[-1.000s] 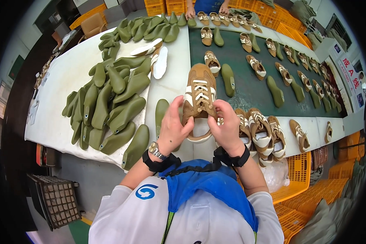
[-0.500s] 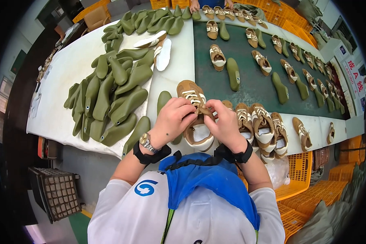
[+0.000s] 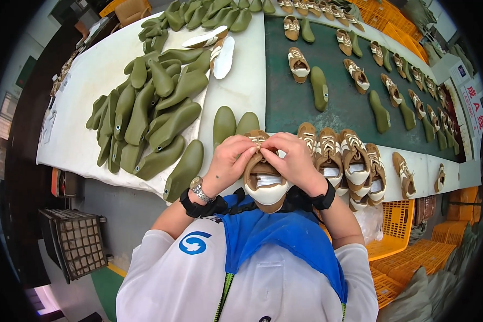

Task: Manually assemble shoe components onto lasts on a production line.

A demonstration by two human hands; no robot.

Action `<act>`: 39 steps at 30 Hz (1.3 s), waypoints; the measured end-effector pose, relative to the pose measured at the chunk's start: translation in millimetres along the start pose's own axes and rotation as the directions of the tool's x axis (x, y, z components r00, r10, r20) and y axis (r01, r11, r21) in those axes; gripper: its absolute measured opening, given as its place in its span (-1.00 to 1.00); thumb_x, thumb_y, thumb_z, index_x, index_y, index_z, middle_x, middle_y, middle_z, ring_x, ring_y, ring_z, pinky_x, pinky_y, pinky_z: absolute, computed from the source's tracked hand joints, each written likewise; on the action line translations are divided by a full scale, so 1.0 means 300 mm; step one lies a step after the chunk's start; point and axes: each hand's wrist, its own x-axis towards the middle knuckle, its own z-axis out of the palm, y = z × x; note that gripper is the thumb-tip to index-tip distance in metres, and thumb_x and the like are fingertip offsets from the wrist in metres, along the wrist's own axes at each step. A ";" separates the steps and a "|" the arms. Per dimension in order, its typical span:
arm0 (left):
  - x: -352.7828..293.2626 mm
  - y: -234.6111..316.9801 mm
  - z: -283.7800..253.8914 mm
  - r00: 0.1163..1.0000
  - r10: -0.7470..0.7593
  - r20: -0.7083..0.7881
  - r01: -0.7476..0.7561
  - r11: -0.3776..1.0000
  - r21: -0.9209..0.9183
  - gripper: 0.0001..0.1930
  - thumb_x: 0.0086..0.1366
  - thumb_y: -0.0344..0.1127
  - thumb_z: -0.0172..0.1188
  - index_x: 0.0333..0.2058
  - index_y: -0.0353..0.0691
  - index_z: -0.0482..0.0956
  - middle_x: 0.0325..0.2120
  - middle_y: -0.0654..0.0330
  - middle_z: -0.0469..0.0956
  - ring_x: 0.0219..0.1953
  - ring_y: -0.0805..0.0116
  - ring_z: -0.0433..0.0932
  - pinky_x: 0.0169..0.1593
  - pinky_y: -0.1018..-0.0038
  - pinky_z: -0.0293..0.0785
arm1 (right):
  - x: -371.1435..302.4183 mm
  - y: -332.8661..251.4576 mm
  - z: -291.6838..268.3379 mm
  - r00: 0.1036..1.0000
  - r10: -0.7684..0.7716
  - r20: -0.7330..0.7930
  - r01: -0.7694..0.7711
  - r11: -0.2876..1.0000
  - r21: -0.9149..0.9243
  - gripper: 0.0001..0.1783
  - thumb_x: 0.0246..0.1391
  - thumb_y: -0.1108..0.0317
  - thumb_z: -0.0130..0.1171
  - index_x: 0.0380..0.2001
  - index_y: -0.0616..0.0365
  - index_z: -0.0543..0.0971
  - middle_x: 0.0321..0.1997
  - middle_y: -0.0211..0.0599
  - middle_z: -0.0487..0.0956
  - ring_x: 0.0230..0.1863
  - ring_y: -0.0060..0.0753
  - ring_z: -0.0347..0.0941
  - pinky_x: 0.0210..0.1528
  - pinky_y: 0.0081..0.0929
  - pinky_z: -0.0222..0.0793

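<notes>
A brown-and-white sneaker [image 3: 266,188] is close to my body at the table's front edge, its heel toward me. My left hand [image 3: 229,162] and my right hand [image 3: 292,159] meet over its lacing. Both are closed in pinches, thumbs and fingertips together on the shoelace [image 3: 258,146] at the top of the tongue. My fingers partly cover the lace ends. Two green shoe lasts [image 3: 224,124] lie just beyond the shoe. To the right of my right hand stand several matching sneakers [image 3: 354,155], some stacked on others.
A large pile of green lasts [image 3: 145,118] covers the white table [image 3: 64,145] on the left. Two sneakers with white soles [image 3: 222,58] lie beyond. Rows of sneakers and lasts lie on the green conveyor belt [image 3: 338,115]. Yellow crates [image 3: 397,225] stand below right.
Both hands and the sneaker have come nearer to my body, and the fingers have closed in on the lace. A second last beyond the shoe now shows. The whole view has shifted slightly.
</notes>
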 end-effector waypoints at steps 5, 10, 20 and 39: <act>-0.004 0.003 0.012 0.997 0.058 -0.052 -0.053 0.996 0.076 -0.91 0.14 -0.48 0.18 -0.36 -0.33 0.58 -0.39 0.06 0.55 -0.31 0.08 0.52 -0.21 0.33 0.44 | -0.003 0.015 0.019 0.999 -0.032 -0.040 0.031 0.999 -0.006 -0.92 -0.11 0.43 0.25 -0.51 0.20 0.58 -0.46 -0.24 0.57 -0.40 -0.18 0.48 -0.33 -0.33 0.40; -0.007 0.008 0.012 0.986 0.155 -0.057 -0.143 0.974 0.178 -0.89 0.11 -0.49 0.21 -0.34 -0.31 0.57 -0.37 0.07 0.53 -0.30 0.08 0.50 -0.22 0.32 0.44 | -0.009 0.008 0.020 0.996 -0.068 -0.065 0.066 0.997 -0.041 -0.92 -0.13 0.44 0.26 -0.53 0.20 0.56 -0.48 -0.26 0.56 -0.41 -0.18 0.48 -0.34 -0.33 0.39; 0.002 0.039 0.017 0.961 0.276 -0.022 -0.259 0.924 0.283 -0.86 0.07 -0.52 0.24 -0.34 -0.34 0.56 -0.35 0.08 0.53 -0.32 0.11 0.50 -0.25 0.34 0.45 | -0.030 0.001 0.022 0.986 -0.082 -0.143 0.078 0.996 -0.033 -0.90 -0.18 0.46 0.27 -0.56 0.20 0.54 -0.48 -0.28 0.55 -0.42 -0.21 0.48 -0.36 -0.36 0.41; 0.054 0.020 -0.044 0.894 0.286 0.345 -0.407 0.841 0.357 -0.77 0.07 -0.42 0.15 -0.25 -0.29 0.50 -0.44 0.07 0.57 -0.41 0.13 0.58 -0.34 0.35 0.53 | -0.036 0.014 0.036 0.929 0.368 0.033 -0.356 0.869 0.345 -0.92 -0.07 0.47 0.16 -0.51 0.29 0.54 -0.56 -0.41 0.54 -0.52 -0.67 0.40 -0.45 -0.65 0.35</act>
